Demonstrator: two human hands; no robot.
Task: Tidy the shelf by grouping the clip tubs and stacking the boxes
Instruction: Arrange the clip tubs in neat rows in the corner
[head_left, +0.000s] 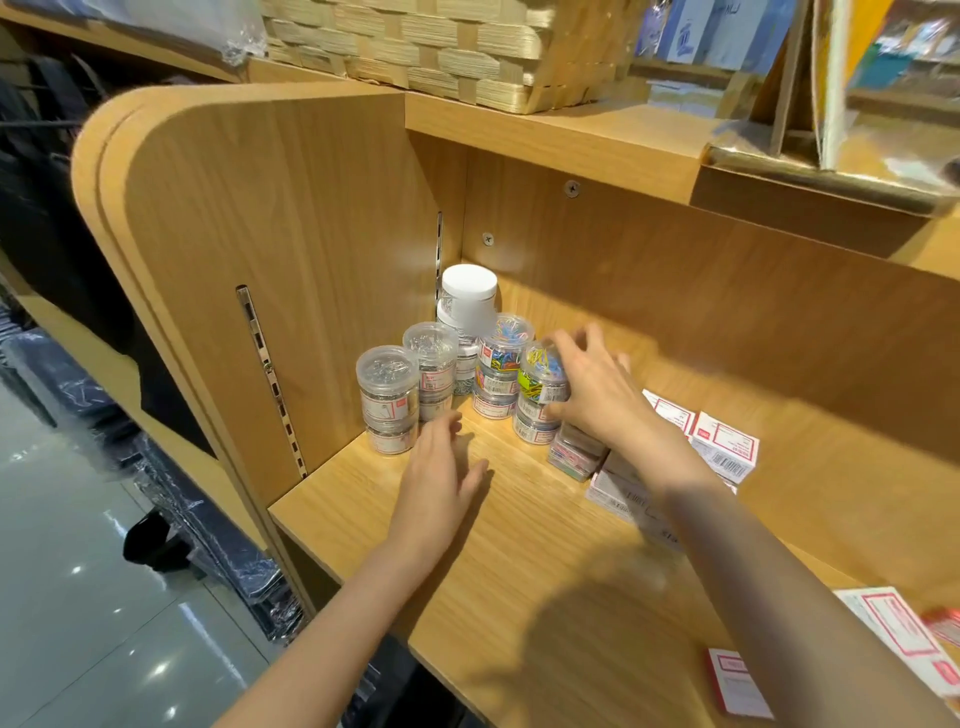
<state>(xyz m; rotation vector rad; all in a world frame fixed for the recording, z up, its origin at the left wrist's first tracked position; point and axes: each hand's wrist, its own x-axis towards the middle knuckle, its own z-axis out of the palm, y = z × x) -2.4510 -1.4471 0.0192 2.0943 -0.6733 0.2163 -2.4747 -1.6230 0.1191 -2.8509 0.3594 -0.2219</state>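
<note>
1. At the back left corner of the wooden shelf (519, 545), the clip tubs stand grouped in short stacks against the side panel (291, 249).
2. Nearest the panel, two stacks of clear tubs of silver clips (387, 397) stand side by side, and a white-lidded tub (469, 296) tops the stack behind them in the corner.
3. To the right of these, a stack of tubs of coloured clips (501, 364) stands just beside another stack.
4. The right hand (597, 395) grips the top tub of coloured clips (543, 376) on that stack, thumb low against its side and fingers curled over its top and far side.
5. The left hand (441, 478) hovers above the shelf board, just in front of the silver-clip stacks, with fingers loosely spread and holding nothing.
6. Under the right wrist lie small white and red boxes (724, 449), some stacked and others flat.
7. Two more such boxes (737, 680) lie at the front right edge.
8. A woven basket (441, 52) sits on the shelf above.
</note>
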